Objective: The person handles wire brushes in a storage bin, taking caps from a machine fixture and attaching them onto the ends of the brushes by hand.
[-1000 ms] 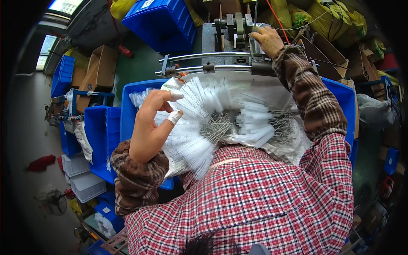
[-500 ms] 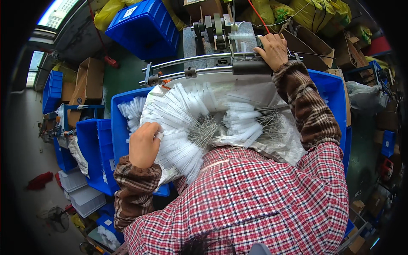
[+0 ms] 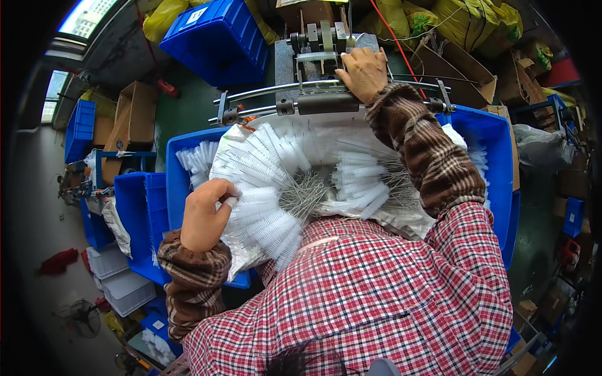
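Observation:
My left hand (image 3: 208, 212) is closed in a pinch at the left edge of a fanned pile of white bristle brushes (image 3: 262, 213), with a white brush end at its fingertips. Twisted wire stems (image 3: 302, 193) of the pile point inward. My right hand (image 3: 364, 74) grips the sliding carriage of a small bench machine (image 3: 326, 41); its fingers hide the part under them. Just left of those fingers, a single white brush (image 3: 316, 56) lies crosswise in the machine. A black sleeve (image 3: 328, 103) sits on the front rail below my right hand.
A second group of brushes (image 3: 359, 182) lies on a white sheet across my lap. Blue bins (image 3: 182, 163) flank me, and another blue bin (image 3: 216, 44) stands at the far left. Cardboard boxes (image 3: 461, 72) and yellow sacks (image 3: 461, 22) crowd the far right.
My right hand has moved left along the rails, with the carriage, black sleeve and brush in the machine. My left hand has shifted slightly, its thumb and fingers now pinching at the brush pile.

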Demonstrator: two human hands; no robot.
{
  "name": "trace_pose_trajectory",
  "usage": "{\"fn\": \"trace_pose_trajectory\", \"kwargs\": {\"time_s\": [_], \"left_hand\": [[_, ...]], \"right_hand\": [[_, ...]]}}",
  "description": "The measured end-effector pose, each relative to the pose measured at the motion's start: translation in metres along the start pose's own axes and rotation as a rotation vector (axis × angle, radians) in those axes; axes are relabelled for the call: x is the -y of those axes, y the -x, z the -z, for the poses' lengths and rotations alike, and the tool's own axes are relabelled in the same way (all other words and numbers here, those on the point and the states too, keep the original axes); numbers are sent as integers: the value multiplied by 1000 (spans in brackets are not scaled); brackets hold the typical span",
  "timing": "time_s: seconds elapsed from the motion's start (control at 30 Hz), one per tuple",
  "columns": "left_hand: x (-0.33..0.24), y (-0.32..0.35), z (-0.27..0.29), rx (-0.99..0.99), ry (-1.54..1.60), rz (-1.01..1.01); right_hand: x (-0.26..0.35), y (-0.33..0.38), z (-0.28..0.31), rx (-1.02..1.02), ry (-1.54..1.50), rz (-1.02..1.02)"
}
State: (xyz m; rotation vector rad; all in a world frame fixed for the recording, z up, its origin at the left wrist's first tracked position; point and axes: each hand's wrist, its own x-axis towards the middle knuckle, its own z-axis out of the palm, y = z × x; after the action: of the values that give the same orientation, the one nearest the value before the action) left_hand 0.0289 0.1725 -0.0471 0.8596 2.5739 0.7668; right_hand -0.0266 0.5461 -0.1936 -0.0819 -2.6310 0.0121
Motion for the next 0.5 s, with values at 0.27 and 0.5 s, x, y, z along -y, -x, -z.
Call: {"fn": "trace_pose_trajectory", "kwargs": {"time_s": [0.27,0.5], "left_hand": [[-2,0,63,-20,138,22],[-11,-41,60,12,434,-28]], "right_hand": [[-74,21,11,5,-97,-17],[-109,14,21,191,-203,-72]]}}
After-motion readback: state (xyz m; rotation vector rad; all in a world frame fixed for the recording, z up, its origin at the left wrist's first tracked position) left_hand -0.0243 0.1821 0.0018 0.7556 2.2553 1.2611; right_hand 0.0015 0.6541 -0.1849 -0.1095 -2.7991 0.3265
